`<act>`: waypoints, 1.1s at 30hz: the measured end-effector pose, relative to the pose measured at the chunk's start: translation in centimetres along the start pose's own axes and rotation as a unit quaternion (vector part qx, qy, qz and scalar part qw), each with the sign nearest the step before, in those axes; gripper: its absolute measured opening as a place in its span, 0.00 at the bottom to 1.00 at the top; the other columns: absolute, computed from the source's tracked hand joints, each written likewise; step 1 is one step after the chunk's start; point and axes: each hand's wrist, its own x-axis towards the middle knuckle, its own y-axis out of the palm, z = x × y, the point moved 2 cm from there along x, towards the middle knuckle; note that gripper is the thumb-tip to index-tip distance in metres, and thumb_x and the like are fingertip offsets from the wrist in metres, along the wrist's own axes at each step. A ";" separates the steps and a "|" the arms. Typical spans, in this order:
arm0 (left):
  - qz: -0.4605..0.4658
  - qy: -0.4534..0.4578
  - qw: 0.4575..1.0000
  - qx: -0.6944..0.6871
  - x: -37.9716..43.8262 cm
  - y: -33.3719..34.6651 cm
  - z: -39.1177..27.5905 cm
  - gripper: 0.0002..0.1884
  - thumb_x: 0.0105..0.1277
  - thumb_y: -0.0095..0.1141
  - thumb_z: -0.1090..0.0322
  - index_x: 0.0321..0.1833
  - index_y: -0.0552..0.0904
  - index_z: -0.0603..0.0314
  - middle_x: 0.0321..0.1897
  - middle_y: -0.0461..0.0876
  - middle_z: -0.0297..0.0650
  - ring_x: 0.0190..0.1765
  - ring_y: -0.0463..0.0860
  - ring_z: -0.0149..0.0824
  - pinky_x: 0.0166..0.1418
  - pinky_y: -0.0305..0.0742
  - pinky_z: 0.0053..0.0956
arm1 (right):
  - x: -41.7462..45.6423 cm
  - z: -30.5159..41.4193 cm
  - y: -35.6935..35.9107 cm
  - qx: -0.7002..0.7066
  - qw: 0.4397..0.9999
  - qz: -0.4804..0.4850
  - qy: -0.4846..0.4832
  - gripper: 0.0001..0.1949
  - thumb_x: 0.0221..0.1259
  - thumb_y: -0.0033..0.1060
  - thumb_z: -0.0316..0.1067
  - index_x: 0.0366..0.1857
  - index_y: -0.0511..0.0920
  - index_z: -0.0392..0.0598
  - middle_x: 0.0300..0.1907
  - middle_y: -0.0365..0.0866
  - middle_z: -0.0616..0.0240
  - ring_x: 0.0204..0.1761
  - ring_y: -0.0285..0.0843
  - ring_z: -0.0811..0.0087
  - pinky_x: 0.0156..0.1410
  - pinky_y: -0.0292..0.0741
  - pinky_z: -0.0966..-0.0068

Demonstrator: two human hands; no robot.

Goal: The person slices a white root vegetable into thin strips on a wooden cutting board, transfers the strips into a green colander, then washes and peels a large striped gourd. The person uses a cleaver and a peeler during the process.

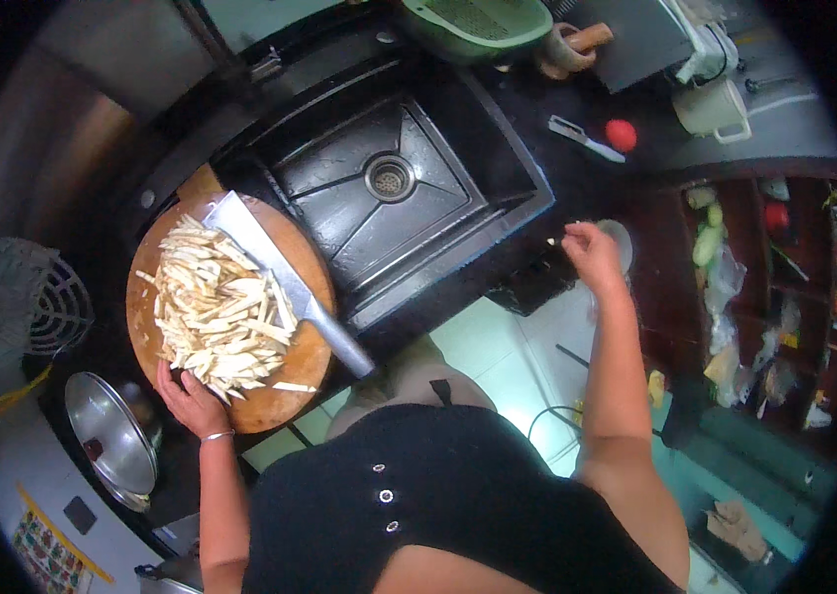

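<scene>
A heap of pale, stick-cut vegetable pieces point(225, 312) covers much of a round wooden chopping board point(270, 412). My left hand point(192, 401) rests at the near left edge of the board, its fingertips against the heap. On the board's right side lies a metal cleaver point(270, 252), its handle sticking out over the rim towards me. My right hand point(593, 252) is off to the right above the counter's edge, fingers bent together, close to a small pale piece; whether it holds anything is unclear. A pale round object point(619, 245) is partly hidden behind that hand.
A dark sink point(418, 215) adjoins the board. Beyond it are a green colander point(478, 22), a mortar point(563, 52) with a pestle, a peeler point(586, 139), a red round object point(620, 135) and a cream mug point(712, 111). A metal lid point(114, 431) lies left; shelves point(664, 260) stand right.
</scene>
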 end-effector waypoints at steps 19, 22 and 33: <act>-0.001 -0.068 0.997 0.041 -0.2 0.0 -0.5 0.24 0.70 0.42 0.66 0.67 0.68 0.70 0.65 0.70 0.53 0.67 0.69 0.52 0.72 0.61 0.40 | 19.6 8.8 35.0 -0.210 0.962 0.166 -0.058 0.14 0.62 0.52 0.41 0.41 0.85 0.47 0.47 0.83 0.50 0.51 0.81 0.51 0.57 0.77 0.60; 0.000 -0.087 0.995 0.043 -0.1 -0.1 -0.6 0.25 0.66 0.43 0.69 0.66 0.69 0.71 0.65 0.70 0.54 0.68 0.68 0.53 0.72 0.61 0.41 | 19.8 7.3 38.0 -0.221 0.963 0.126 -0.089 0.12 0.62 0.52 0.38 0.41 0.85 0.47 0.49 0.83 0.51 0.52 0.81 0.51 0.57 0.77 0.59; 0.008 -0.057 0.997 0.049 -0.1 -0.1 -0.8 0.24 0.72 0.41 0.61 0.66 0.68 0.72 0.65 0.70 0.56 0.67 0.68 0.55 0.72 0.60 0.43 | 19.2 8.5 38.0 -0.223 0.971 0.078 0.025 0.09 0.61 0.57 0.37 0.38 0.85 0.51 0.46 0.85 0.56 0.48 0.85 0.57 0.52 0.81 0.60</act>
